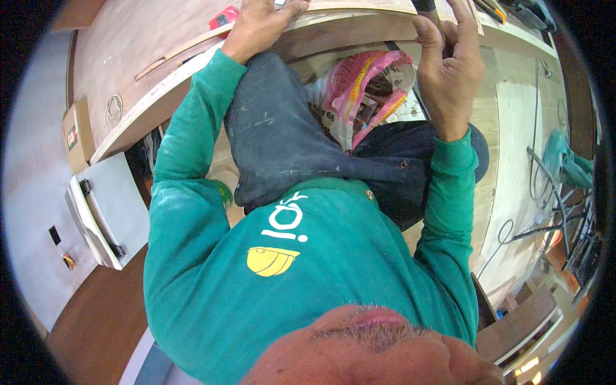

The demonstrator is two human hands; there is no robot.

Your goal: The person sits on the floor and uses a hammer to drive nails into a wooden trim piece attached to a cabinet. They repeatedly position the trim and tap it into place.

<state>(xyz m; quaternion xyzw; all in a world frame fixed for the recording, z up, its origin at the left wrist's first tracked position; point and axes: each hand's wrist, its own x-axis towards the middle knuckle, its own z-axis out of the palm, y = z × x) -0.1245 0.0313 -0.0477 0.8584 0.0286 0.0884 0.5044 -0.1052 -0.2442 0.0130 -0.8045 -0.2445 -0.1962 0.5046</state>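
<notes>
At the top edge, my left hand [262,27] rests on the wooden workbench [144,45], its fingers closed round a small pale grey piece [280,2] that is mostly cut off by the picture's edge. My right hand [451,72] grips a dark, round-bodied tool [426,6] at the bench's front edge. Its far end lies outside the picture, so its kind cannot be told. A red-cased device [223,20] lies on the bench beside my left wrist. Just past my right hand are yellow-and-black tool handles [491,10].
Between my knees stands an open pink-and-white plastic bag [353,96] with things inside. A thin wood strip [168,59] and a cable loop [113,110] lie on the bench. At left are a cardboard box [78,136] and a white hinged panel [115,208]. Cables [555,186] tangle at right.
</notes>
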